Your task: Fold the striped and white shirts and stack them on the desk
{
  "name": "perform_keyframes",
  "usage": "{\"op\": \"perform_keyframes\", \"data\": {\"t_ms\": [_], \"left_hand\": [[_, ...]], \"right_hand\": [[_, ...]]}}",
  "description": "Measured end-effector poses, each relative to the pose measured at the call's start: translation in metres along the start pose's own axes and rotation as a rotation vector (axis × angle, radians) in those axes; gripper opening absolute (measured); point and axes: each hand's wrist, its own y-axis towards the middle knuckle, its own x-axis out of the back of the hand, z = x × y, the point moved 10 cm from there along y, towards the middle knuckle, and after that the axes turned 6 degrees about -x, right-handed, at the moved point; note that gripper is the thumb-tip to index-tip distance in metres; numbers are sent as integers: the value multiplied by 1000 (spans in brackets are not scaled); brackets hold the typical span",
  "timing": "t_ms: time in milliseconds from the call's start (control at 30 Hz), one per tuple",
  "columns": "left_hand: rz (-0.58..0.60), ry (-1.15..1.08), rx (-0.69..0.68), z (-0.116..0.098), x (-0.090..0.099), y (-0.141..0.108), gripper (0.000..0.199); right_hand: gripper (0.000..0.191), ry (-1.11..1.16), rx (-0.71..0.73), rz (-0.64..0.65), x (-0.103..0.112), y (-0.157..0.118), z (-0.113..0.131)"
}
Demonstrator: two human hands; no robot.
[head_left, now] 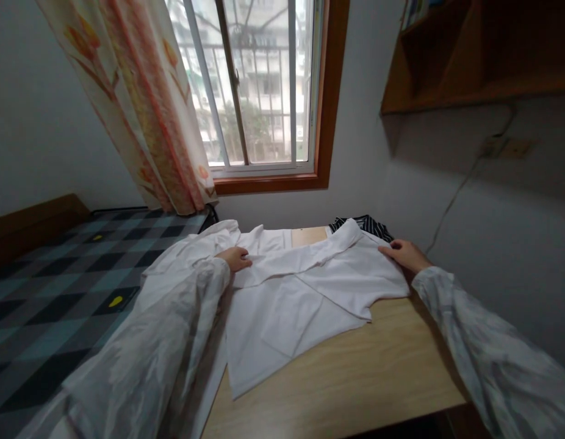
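A white shirt (282,311) lies spread over a wooden table (346,384), its near corner hanging toward the front left. My left hand (237,259) is closed on the shirt's cloth at the left, with the fingertips pointing right. At the far right side, my right hand (405,253) pinches the shirt's edge between thumb and fingers. Folds cross the middle of the cloth, and a raised part stands near the back right. More white cloth (172,262) lies to the left, partly hidden by my left sleeve.
Black-and-white striped cloth (371,225) sits at the table's back right. A bed with a checked cover (58,286) is on the left. Behind are a window (264,91) and a floral curtain (145,103). A wooden shelf (484,67) and a hanging cable (451,201) are at right.
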Motion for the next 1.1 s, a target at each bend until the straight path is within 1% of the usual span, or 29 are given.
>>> {"op": "perform_keyframes", "data": {"t_ms": [67,100,200,233,267,300,367,433,533,600,633,700,800,867,933,1000,1033,1100], "left_hand": [[-3,-8,-9,3,0,-2,29],[-3,-24,-13,5,0,-5,30],[-3,-133,10,13,2,-13,35],[-13,-173,25,15,4,-16,36],[-26,-206,40,18,5,-20,38],[-40,-235,50,19,6,-22,41],[-53,-287,52,19,8,-27,45],[-47,-338,59,18,8,-30,49],[-57,-377,66,20,10,-32,52],[-74,-368,46,20,15,-32,51],[-81,-358,30,20,17,-31,51],[-99,-332,2,21,20,-27,51],[-157,-280,-1,27,21,-17,50],[-209,-229,15,29,20,-7,48],[-241,-174,40,26,17,3,42],[-258,-106,57,18,13,9,36],[-270,-61,49,11,13,9,36],[-297,37,-18,-10,15,4,41]], "right_hand": [[49,-28,5,-24,5,1,5],[50,-57,24,-61,9,1,11],[49,-162,146,-215,20,3,43],[49,-177,172,-227,18,5,52],[52,-173,172,-205,13,10,58],[55,-150,147,-156,6,16,61],[63,-75,60,-37,-12,28,59],[68,18,-11,39,-24,38,55],[62,182,-26,140,-37,45,57],[56,255,-21,180,-39,46,60],[53,273,-18,170,-36,47,61],[49,293,-3,99,-24,49,61],[43,322,63,-8,-4,50,56],[41,309,81,-55,6,51,45],[41,251,52,-101,13,51,31],[46,150,13,-142,18,48,19],[50,89,17,-173,21,44,18],[57,-27,99,-266,30,31,25]]}}
